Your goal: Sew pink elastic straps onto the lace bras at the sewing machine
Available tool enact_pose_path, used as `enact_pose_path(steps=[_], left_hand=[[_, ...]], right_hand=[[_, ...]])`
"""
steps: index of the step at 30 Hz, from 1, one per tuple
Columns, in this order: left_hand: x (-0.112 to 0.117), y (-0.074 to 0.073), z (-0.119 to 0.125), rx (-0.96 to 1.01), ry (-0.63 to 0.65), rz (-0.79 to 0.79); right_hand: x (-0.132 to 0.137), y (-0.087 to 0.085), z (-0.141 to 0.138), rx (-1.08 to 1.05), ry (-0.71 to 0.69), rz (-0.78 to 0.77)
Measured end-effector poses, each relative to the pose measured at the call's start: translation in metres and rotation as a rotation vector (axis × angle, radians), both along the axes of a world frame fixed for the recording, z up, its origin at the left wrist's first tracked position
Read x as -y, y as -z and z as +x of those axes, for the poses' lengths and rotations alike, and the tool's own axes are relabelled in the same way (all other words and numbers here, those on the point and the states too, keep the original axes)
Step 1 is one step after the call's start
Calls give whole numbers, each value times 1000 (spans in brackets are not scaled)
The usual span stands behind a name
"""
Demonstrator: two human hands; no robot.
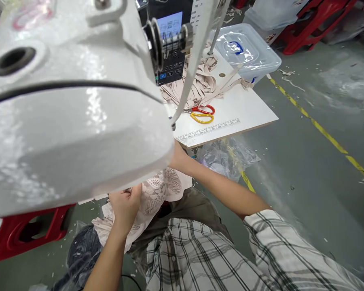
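My left hand (125, 206) is closed on a pale pink lace fabric piece (153, 198), which drapes over my lap below the sewing machine's head. My right hand (178, 157) reaches in under the white sewing machine (79, 133) from the right. It lies close to the lace's upper edge, but the machine hides its fingers, so their grip cannot be seen. The needle area is also hidden behind the machine's head. A light strip of elastic (191, 72) runs down beside the machine toward the table.
Red-and-yellow-handled scissors (202, 114) lie on the white table (255, 109), near a printed ruler (209, 129) and a heap of pink strips (197, 83). Behind stands a lidded clear bin (245, 48). A red stool (56, 224) is at left; plastic bags (227, 155) lie below the table.
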State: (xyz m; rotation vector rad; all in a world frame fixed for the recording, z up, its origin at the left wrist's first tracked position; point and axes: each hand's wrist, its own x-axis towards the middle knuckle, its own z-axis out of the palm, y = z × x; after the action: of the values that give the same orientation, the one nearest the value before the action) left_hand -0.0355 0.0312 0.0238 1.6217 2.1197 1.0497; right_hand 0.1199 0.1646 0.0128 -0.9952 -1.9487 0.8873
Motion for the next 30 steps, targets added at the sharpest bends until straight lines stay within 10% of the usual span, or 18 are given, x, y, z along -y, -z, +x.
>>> enact_pose_path(steps=[7,26,30], left_hand=[[-10,0,9,166,25,-116],[-21,-10,10,-138,2,-267],[-7,-10,2,178,134,-452]], right_hand=[[-5,7,3,-45,-16,36],[-11,10,11,-205,-58,-21],[-5,7,16,-252,-67,-96]])
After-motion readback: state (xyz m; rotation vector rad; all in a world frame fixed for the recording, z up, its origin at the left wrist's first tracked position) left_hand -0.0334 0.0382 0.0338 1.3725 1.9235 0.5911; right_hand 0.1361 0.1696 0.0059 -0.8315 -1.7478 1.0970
